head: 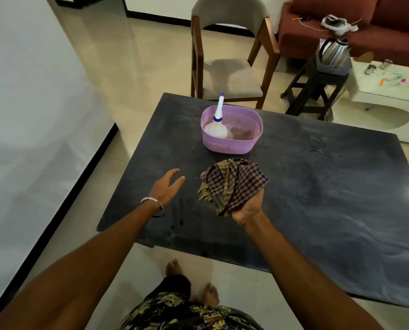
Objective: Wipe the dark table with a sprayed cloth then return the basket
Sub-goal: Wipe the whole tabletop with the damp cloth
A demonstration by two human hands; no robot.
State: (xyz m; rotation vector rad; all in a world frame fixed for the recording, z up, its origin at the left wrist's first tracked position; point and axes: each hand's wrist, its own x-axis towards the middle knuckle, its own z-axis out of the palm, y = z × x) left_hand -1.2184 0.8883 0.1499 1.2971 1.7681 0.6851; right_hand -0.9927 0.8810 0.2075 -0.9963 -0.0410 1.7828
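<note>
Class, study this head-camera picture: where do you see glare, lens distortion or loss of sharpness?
Head view: pale glare streaks the dark table towards its right edge; wide-angle bending curves the wall and floor lines at left; the left hand looks slightly soft, while the checked cloth in the right hand stays sharp.

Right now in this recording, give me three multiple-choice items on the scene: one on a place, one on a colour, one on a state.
1. Where is the spray bottle?
A. in the basket
B. on the chair
C. on the floor

2. What colour is the basket?
A. green
B. purple
C. red

3. What is the right hand doing?
A. hanging empty
B. pressing the table
C. holding the bunched cloth

Answers: 1 A, the bottle leans inside the basket with its nozzle above the rim. 2 B, its walls are plainly purple. 3 C, the checked cloth sits gathered in the upturned palm, above the table.
</note>
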